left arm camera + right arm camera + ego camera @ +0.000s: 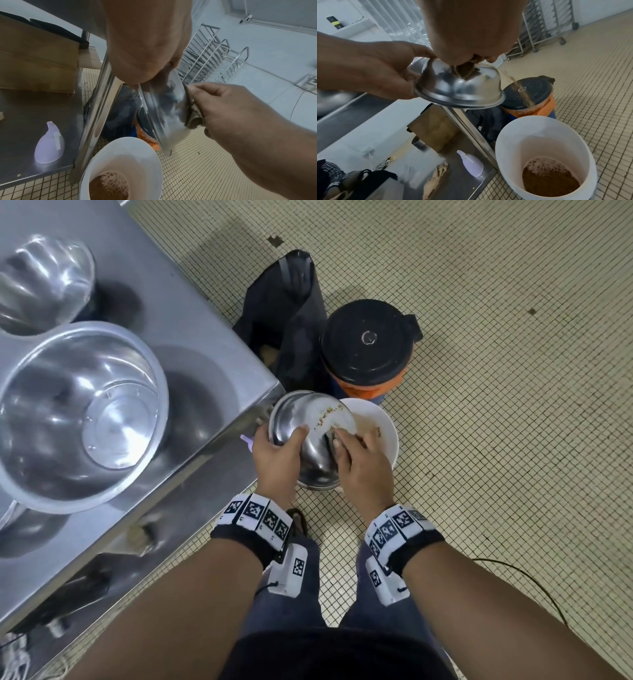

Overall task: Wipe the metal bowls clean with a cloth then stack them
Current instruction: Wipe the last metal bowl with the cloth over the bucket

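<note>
A: Where's the small metal bowl [308,429] right now?

B: Centre of the head view, tipped on its side over the white bucket [387,419], just off the corner of the steel tabletop [191,313]. The left hand [279,455] grips it, thumb over the rim, fingers wrapped round the outside.

A: And the right hand [359,460]?

B: Clamped on a brown cloth [193,115], pressing it into the bowl's inside. Crumbs and brown liquid are spilling toward the bucket.

A: How will it handle?

B: Thin steel, so I'd judge it light and stiff, but slick where wet. The rolled rim is the surest hold; the cloth is soft and soaks.

A: The stack?

B: Larger steel bowls [78,412] sit at the left of the frame, well apart.
</note>
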### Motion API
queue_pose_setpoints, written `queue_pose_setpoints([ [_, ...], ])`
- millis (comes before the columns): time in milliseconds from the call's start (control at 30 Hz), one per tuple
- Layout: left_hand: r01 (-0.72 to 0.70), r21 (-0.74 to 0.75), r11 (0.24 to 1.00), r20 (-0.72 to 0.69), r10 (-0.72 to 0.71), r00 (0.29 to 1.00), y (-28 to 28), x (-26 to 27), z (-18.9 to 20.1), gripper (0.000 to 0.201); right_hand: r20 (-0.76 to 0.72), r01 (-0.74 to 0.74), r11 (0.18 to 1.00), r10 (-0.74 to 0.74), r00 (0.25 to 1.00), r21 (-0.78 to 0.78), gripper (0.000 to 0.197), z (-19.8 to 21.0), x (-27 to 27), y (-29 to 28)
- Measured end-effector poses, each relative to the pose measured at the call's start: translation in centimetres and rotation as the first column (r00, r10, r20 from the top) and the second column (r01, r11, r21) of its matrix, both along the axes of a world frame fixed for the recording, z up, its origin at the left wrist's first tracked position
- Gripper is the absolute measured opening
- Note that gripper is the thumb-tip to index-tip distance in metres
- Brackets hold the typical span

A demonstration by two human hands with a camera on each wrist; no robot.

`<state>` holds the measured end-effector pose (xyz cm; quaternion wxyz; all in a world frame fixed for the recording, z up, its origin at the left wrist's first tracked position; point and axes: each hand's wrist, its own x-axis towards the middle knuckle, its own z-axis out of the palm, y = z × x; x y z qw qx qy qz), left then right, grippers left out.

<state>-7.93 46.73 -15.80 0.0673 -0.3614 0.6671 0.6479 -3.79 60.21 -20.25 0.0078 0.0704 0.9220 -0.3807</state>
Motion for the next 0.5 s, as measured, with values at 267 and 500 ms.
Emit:
queue_pose_setpoints([
  [267,-0.003,-0.022,1.0,-0.026,0.002,1.0,-0.1,0.1,0.2,0.043,0.005,-0.018,0.996,0.018,1.0,-0.086,0.038,-0.4,0.2,-0.4],
  [500,0.013,-0.017,1.0,-0.036,-0.014,0.999,0.2,0.5,0.2,0.045,-0.077,-0.022,0.987,0.01,0.997,-0.161,0.029,0.9,-0.6,-1.1],
])
